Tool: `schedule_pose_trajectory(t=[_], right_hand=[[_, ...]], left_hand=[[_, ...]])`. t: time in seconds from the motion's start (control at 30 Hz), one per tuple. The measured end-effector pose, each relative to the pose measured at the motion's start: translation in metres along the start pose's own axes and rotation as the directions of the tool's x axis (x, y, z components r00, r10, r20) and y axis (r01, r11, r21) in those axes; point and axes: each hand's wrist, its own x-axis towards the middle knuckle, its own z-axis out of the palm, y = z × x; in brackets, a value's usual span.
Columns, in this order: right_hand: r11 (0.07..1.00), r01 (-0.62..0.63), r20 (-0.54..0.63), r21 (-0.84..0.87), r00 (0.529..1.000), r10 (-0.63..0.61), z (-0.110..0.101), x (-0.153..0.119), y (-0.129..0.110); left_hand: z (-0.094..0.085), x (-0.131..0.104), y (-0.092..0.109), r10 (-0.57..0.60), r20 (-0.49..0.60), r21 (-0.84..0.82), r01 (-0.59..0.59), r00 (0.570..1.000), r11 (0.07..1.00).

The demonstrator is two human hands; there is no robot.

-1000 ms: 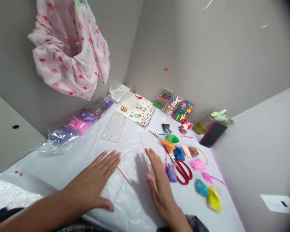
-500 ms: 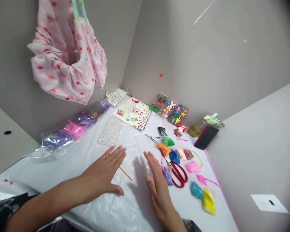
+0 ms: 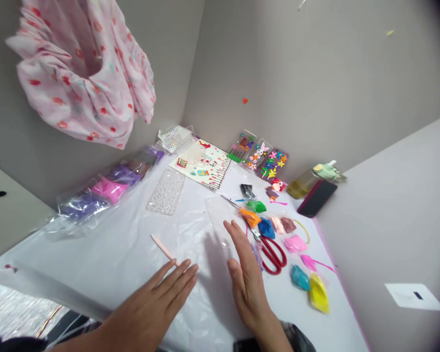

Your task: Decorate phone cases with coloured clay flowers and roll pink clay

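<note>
My left hand [image 3: 157, 303] lies flat, palm down, with its fingers stretched over the lower end of a thin roll of pale pink clay [image 3: 162, 247] on the white-covered table [image 3: 124, 259]. The roll's upper end sticks out beyond the fingertips. My right hand [image 3: 247, 278] is held on edge, its fingers extended and nothing in it. A clear phone case [image 3: 217, 215] lies just beyond and to the left of the right fingertips. Red-handled scissors [image 3: 275, 255] are right of that hand, with an orange clay packet [image 3: 250, 217] over their blades.
Colourful clay packets, among them yellow [image 3: 318, 293] and teal [image 3: 299, 277], lie at the right. A patterned clear case [image 3: 166, 192], decorated cases [image 3: 258, 154], a bottle [image 3: 302, 186] and a phone [image 3: 317, 198] sit farther back. Pink cloth [image 3: 88, 93] hangs upper left.
My left hand has drawn back toward the near edge, and more of the pink roll's upper part shows. The right hand has barely moved. The view has shifted slightly.
</note>
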Motion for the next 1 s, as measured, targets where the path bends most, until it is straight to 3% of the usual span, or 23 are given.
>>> schedule_pose_trajectory(t=[0.1,0.17,0.27,0.37,0.43,0.53,0.63,0.7,0.77,0.87,0.97,1.0], right_hand=[[1.0,0.025,0.003,0.0,1.0,-0.025,0.001,0.001,-0.002],[1.0,0.028,-0.008,-0.013,1.0,-0.028,0.003,0.001,0.0],[0.999,0.005,-0.032,-0.037,0.999,-0.007,0.004,0.001,0.005],[0.999,-0.017,-0.069,-0.032,0.997,0.015,0.002,0.0,0.009],[1.0,-0.026,-0.088,-0.017,0.996,0.024,0.0,-0.001,0.009],[0.999,-0.041,-0.083,0.0,0.996,0.041,-0.002,-0.001,0.006],[0.998,-0.054,-0.07,0.018,0.996,0.055,-0.004,-0.002,0.0],[0.998,-0.054,-0.077,0.028,0.995,0.056,-0.004,-0.002,-0.002],[0.998,-0.053,-0.081,0.029,0.995,0.055,-0.004,-0.002,-0.004],[0.999,-0.043,-0.069,0.017,0.997,0.044,-0.002,-0.001,-0.003],[0.999,-0.05,-0.073,0.01,0.996,0.05,0.001,0.0,0.0],[0.998,-0.058,-0.081,0.009,0.995,0.059,0.001,0.0,0.001]], left_hand=[[-0.007,0.002,0.006,-0.039,0.026,0.031,0.038,0.999,0.999],[-0.017,0.025,0.007,-0.033,0.049,-0.003,0.033,0.998,0.999],[-0.034,0.066,-0.002,-0.045,-0.045,-0.027,0.044,0.998,0.999],[-0.043,0.086,-0.021,-0.072,-0.1,0.044,0.077,0.992,0.996],[-0.038,0.081,-0.035,-0.143,-0.121,0.096,0.155,0.982,0.983],[-0.017,0.051,-0.048,-0.198,-0.13,0.123,0.214,0.971,0.969],[0.002,0.003,-0.042,-0.078,-0.28,0.219,0.142,0.957,0.965],[0.004,-0.026,-0.032,0.038,-0.364,0.285,0.073,0.93,0.956],[-0.002,-0.04,-0.024,0.086,-0.409,0.304,0.047,0.909,0.951],[-0.015,-0.023,-0.027,0.036,-0.346,0.281,0.067,0.938,0.957],[-0.025,0.023,-0.043,-0.118,-0.179,0.168,0.148,0.977,0.975],[-0.027,0.036,-0.048,-0.133,-0.174,0.156,0.161,0.976,0.975]])
